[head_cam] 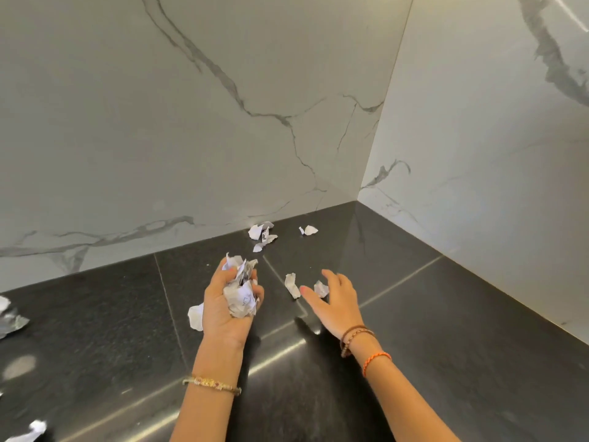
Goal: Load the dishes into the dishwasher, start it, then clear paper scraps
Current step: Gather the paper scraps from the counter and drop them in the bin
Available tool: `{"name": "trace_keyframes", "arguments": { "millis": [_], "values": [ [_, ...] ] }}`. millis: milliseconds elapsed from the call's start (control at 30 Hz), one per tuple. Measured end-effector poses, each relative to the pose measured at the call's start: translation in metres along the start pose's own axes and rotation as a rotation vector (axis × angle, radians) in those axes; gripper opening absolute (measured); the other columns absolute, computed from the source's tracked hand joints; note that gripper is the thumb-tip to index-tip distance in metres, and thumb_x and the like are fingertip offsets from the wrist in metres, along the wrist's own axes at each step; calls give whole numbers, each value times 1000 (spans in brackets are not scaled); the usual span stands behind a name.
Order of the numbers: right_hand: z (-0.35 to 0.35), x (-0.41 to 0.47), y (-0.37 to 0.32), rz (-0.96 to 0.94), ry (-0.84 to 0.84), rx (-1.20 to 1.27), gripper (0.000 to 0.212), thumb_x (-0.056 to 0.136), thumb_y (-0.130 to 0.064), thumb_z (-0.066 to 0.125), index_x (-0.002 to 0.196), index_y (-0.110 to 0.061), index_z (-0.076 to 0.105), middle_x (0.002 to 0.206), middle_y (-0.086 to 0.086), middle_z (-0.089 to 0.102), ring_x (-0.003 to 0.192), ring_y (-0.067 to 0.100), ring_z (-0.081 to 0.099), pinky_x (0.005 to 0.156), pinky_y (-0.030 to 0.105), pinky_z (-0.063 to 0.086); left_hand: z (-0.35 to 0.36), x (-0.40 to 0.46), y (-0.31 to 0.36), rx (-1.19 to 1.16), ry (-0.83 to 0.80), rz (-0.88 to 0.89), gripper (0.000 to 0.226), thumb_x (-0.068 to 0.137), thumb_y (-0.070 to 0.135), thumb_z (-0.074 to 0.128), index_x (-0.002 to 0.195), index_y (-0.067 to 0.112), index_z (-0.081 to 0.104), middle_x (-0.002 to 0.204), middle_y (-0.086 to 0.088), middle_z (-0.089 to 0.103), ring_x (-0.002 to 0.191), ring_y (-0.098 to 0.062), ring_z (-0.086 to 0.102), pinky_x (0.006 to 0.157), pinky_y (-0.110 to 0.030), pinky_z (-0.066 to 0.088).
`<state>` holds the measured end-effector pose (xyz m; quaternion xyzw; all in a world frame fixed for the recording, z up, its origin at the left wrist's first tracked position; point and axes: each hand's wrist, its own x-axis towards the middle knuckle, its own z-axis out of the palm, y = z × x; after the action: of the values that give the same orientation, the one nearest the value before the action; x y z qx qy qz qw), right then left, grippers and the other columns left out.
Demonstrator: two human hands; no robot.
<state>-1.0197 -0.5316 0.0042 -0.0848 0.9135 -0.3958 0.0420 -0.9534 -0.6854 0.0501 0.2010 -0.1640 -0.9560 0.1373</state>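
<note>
1. The left hand (pixel 228 309) is turned palm up over the dark countertop (pixel 446 346), its fingers curled around a wad of crumpled paper scraps (pixel 240 290) that spills out above the fingertips.
2. The right hand (pixel 334 299) is spread open, palm down and holding nothing — thumb and fingers reach toward two small scraps (pixel 291 283) lying just ahead of it. One of the two is partly hidden behind the fingers, so whether a fingertip touches it cannot be told.
3. A torn white piece (pixel 196 315) lies on the counter just beside the left hand, at its outer edge.
4. Farther back, near the foot of the marble wall (pixel 159 122), sits a small cluster of scraps (pixel 263 234), with another pair (pixel 308 230) a little to its right.
5. At the left edge of the view more paper (pixel 9 317) lies on the counter, and one more bit (pixel 35 429) shows at the bottom left corner — both cut off by the frame.
6. The left wrist wears a gold bangle (pixel 212 385); the right wrist carries beaded bands (pixel 355 336) and an orange thread (pixel 376 362).
7. The counter meets two veined marble walls in a corner at the upper right.
</note>
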Motion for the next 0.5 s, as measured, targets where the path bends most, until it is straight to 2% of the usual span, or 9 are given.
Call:
{"name": "trace_keyframes", "arguments": {
  "millis": [133,200,267,400,500],
  "values": [
    [23,21,-17,-135,-79,-321,69,86,-54,51,142,-23,28,153,15,9,142,31,4,116,40,10,-12,17,6,-35,14,4,14,89,11,45,96,17,56,89,-8,58,74,-17,54,46,-16,46],
    [30,39,-18,-177,-56,-449,61,91,-50,44,143,-23,28,153,17,9,141,33,5,116,38,7,-16,22,12,-64,7,14,22,89,12,44,108,16,53,93,-8,57,75,-17,55,49,-17,47],
    [37,63,-16,-208,-31,-524,55,95,-45,38,144,-22,28,151,20,13,140,35,9,116,38,7,-17,28,19,-87,-12,45,24,89,13,45,111,15,53,95,-8,57,76,-17,56,50,-17,48],
    [38,115,-13,-123,36,-495,55,96,-40,38,146,-20,24,149,23,16,138,38,15,115,39,11,-17,36,22,-142,-42,66,25,87,13,44,111,15,52,95,-7,58,75,-17,57,49,-17,48],
    [34,148,-17,-16,108,-370,61,94,-47,39,147,-24,20,151,22,11,139,39,11,115,42,9,-16,40,12,-217,-52,22,22,74,13,52,94,13,62,94,-8,60,74,-17,58,51,-18,48]
  ]
}}
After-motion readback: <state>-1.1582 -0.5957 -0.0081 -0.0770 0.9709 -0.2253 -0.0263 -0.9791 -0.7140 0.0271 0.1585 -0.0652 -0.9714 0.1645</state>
